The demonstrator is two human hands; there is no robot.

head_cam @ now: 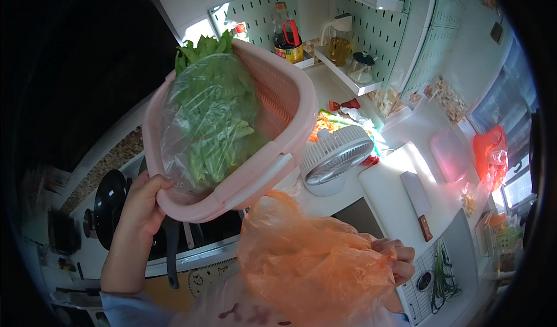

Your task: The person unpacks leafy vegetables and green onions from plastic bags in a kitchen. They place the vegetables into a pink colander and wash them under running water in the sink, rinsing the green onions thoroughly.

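Note:
My left hand (145, 201) grips the lower left rim of a pink plastic basket (300, 105), raised and tilted over the stove. Inside the basket lie green leafy vegetables (213, 109) in a clear plastic bag; some leaves stick out past the far rim. My right hand (396, 257) is closed on the edge of a crumpled orange plastic bag (313, 257), which hangs in front of my body below the basket. Part of the right palm is hidden by the bag, and whether anything is inside the bag cannot be told.
A white fan (337, 157) stands on the counter beside a white cutting board (383, 179) with a cleaver (417, 201). Green onions (443, 279) lie in the sink (463, 240) at right. On the stove are a black lid (109, 209) and a pan handle (172, 257). Bottles stand on wall shelves.

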